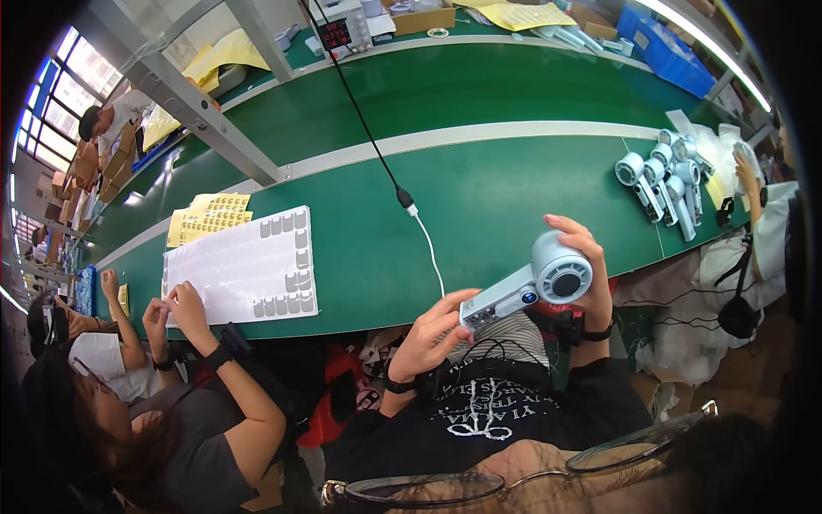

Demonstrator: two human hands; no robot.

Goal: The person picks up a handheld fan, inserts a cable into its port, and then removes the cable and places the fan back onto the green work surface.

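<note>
A light blue handheld fan (505,295) is tilted in front of me over the table's near edge, its round head up to the right. Part of the handle looks uncovered, with parts showing inside, and a small display on it glows blue. My left hand (428,338) closes on the handle's lower end. Around the back and side of the head wraps my right hand (586,265). A white cable (431,253) runs from a black connector down to the handle end by my left fingers; whether it is plugged in there is hidden.
Several similar fans (664,176) lie piled at the right, near another person's hand (747,176). On the left, a co-worker's hands (175,313) work at a white sheet of grey stickers (287,295), with yellow sheets (210,218) behind. A metal post (214,120) rises beyond; a black cord (360,107) hangs across the green table.
</note>
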